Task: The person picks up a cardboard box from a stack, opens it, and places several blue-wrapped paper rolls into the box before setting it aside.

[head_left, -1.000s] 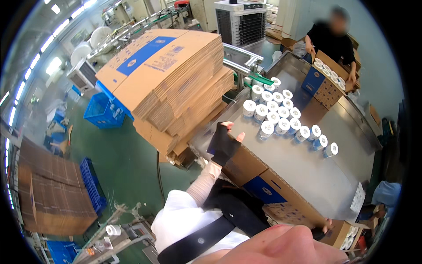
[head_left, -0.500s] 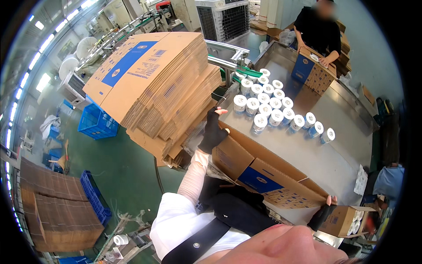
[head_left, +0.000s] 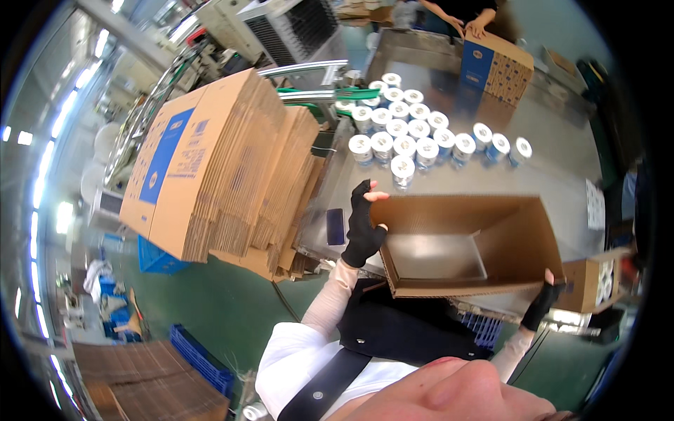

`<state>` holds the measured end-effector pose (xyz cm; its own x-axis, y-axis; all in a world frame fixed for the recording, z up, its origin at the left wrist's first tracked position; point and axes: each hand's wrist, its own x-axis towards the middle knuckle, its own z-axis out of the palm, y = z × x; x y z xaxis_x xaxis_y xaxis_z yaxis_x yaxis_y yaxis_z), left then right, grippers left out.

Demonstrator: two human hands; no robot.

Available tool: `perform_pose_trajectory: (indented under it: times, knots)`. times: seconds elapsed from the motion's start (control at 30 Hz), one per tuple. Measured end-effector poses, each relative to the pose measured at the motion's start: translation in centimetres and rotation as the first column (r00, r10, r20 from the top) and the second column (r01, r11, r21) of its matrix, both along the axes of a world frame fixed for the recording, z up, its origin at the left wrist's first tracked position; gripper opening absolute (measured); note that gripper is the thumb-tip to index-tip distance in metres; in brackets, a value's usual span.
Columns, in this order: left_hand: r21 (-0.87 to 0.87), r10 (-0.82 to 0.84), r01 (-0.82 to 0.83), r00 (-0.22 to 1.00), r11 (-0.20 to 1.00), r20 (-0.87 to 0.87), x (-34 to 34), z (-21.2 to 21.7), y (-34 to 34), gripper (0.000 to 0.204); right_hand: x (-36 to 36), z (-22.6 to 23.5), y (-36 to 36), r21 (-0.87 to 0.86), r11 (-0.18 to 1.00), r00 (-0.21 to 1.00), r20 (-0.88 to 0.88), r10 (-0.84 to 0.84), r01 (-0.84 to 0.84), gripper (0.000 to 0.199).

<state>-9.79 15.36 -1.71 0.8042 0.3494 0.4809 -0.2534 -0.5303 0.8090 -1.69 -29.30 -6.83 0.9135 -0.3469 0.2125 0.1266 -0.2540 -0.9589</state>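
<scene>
A cardboard box (head_left: 523,242) stands opened out at the near edge of the metal table, its top facing up. Bright metal shows through at its bottom. My left hand (head_left: 364,228), in a black fingerless glove, grips the box's left side, fingers and thumb at its rim. At the near right corner my right hand (head_left: 544,300), gloved the same way, holds the box's edge; part of its fingers is hidden. Just beyond the box stand several white-topped rolls in clear and blue wrap (head_left: 402,168), grouped on the metal table (head_left: 562,161).
A tall stack of flattened cartons (head_left: 210,168) rises left of the table. A dark flat rectangular object (head_left: 335,226) lies by my left hand. Across the table a person's hands (head_left: 474,28) rest on a blue-and-brown carton (head_left: 497,67). An open carton of rolls (head_left: 588,284) sits at right.
The box has gone from narrow and partly folded to squared open, with its inside now showing. Both hands have stayed on it. My view has shifted, and the person opposite has the carton upright.
</scene>
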Motion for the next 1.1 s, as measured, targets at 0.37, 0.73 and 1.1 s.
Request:
perform_pose_trajectory:
  times: [0.37, 0.73, 1.1]
  knots:
    - [0.42, -0.038, 0.011, 0.998, 0.907, 0.055, 9.4, -0.7, -0.5, 0.053, -2.0, 5.5, 1.7, -0.422, 0.865, 0.962, -0.094, 0.257, -0.272, 0.069]
    - [0.681, -0.163, 0.058, 0.982, 0.73, 0.091, 12.9, -4.7, -4.2, 0.078, -5.2, 11.3, 5.6, -0.523, 0.658, 0.841, -0.353, 0.411, -0.541, 0.084]
    - [0.774, -0.109, -0.046, 0.983, 0.632, 0.148, 12.2, -5.5, -5.6, 0.071, -3.5, 5.6, 1.1, -0.063, 0.44, 0.427, -0.399, 0.811, -0.896, 0.071]
